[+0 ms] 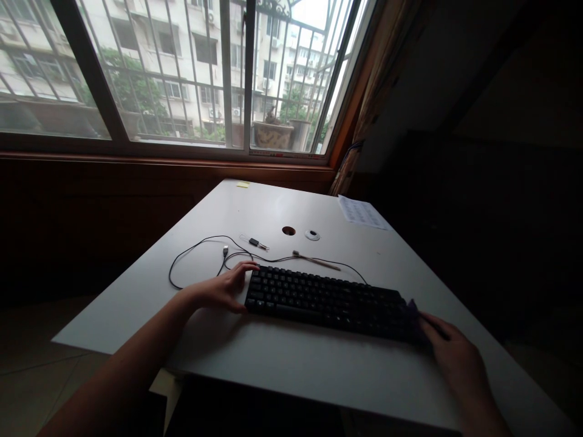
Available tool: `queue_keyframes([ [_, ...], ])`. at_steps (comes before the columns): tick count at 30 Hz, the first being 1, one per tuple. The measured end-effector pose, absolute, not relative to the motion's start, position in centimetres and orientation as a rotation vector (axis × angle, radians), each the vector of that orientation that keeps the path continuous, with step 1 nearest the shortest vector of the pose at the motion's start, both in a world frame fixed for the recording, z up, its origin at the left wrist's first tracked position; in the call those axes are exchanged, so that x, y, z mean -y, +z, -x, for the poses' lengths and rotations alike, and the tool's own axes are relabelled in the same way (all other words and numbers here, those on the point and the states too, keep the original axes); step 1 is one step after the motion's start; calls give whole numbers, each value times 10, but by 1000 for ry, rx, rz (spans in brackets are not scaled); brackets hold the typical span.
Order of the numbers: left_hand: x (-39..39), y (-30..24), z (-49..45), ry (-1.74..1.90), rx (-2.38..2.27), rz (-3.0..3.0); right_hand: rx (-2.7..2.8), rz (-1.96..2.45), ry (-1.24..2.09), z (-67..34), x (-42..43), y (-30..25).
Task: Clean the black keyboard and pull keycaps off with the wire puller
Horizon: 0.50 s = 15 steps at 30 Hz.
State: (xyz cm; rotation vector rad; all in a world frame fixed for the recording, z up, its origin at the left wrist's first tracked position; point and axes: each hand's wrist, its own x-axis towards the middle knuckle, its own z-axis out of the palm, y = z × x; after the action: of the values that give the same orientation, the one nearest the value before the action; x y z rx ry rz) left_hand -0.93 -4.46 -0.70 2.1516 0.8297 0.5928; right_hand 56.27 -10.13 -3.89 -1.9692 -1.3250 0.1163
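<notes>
A black keyboard lies on the white table in front of me. My left hand grips its left end, thumb at the front corner and fingers at the back corner. At the other end, my right hand is closed on a slim dark handle. A dark purplish brush-like head shows by the fingers, against the keyboard's right edge. Its exact kind is hard to make out in the dim light. Behind the keyboard lies a thin toothbrush-like stick.
The keyboard's black cable loops over the white table, ending in a USB plug. A small black tool, a round hole and its white cover are farther back. Paper lies at the far right, yellow notes at the far edge.
</notes>
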Motion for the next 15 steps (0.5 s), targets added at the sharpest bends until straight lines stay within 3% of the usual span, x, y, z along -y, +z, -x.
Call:
queue_keyframes([
  [5,52,-5,23,613,-827,-2174,1364,1894,180,-547,101,-42],
  [15,52,-6,0,757,-1137,-2605,1828,1556,-26,-495,114,-23],
])
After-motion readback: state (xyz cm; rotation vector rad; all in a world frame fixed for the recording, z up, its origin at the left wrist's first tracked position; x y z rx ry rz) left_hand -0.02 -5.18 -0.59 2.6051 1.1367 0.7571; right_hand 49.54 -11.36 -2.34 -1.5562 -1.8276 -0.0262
